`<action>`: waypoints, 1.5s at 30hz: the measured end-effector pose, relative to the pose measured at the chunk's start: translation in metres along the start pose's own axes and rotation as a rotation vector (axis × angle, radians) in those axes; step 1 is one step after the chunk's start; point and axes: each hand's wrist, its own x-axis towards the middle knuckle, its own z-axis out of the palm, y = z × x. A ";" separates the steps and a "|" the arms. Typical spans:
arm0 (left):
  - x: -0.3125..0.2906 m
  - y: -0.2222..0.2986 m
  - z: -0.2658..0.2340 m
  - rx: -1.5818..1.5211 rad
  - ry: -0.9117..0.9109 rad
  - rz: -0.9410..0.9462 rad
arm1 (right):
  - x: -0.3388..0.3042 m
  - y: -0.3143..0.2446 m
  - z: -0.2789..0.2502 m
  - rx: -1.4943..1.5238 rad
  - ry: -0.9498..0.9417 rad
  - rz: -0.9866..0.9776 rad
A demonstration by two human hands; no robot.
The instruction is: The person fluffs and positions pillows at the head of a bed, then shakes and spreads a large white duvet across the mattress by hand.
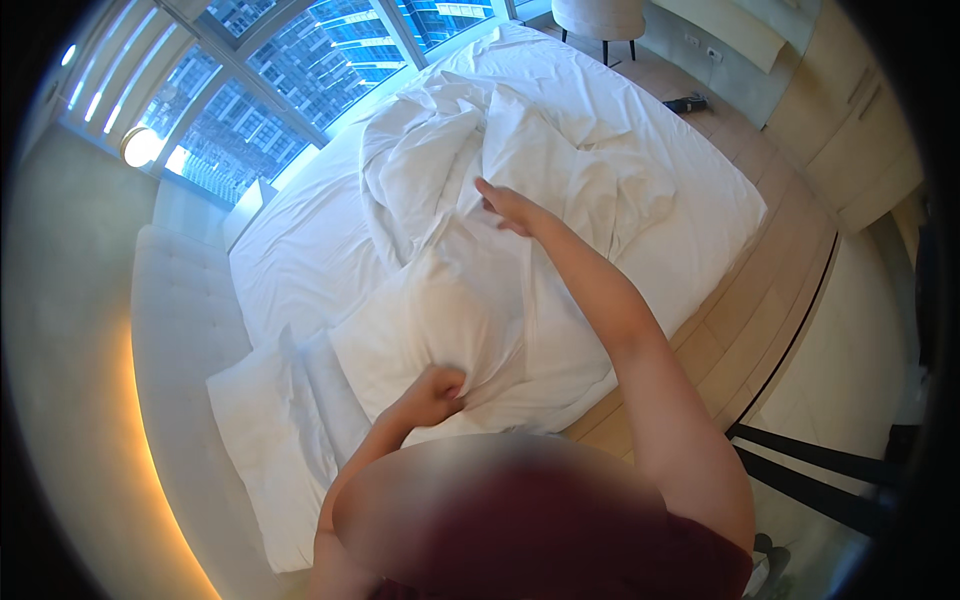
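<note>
A plump white pillow lies in front of me on the near part of the bed, in loose white cloth that looks like a pillowcase. My left hand is closed on the near edge of this cloth, its fingertips partly hidden. Farther off, my right arm reaches over the bed. My right hand has its fingers curled at the far edge of the same cloth, which hangs in folds between the two hands. Just beyond the right hand, a rumpled white duvet is heaped on the mattress.
The bed has a white sheet. Another white pillow rests by the padded headboard at left. Windows and a lit round lamp stand beyond. A pale chair and a dark object are on the far-right floor.
</note>
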 end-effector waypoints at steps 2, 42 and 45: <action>-0.048 -0.003 -0.023 -0.215 0.276 -0.187 | 0.006 0.049 -0.009 -0.111 -0.183 0.145; -0.068 -0.027 -0.083 0.814 0.610 -0.555 | -0.229 -0.024 0.164 -0.505 -0.513 -0.879; -0.141 -0.089 -0.121 0.976 0.265 -1.025 | -0.279 -0.074 0.131 -0.746 -0.830 -1.073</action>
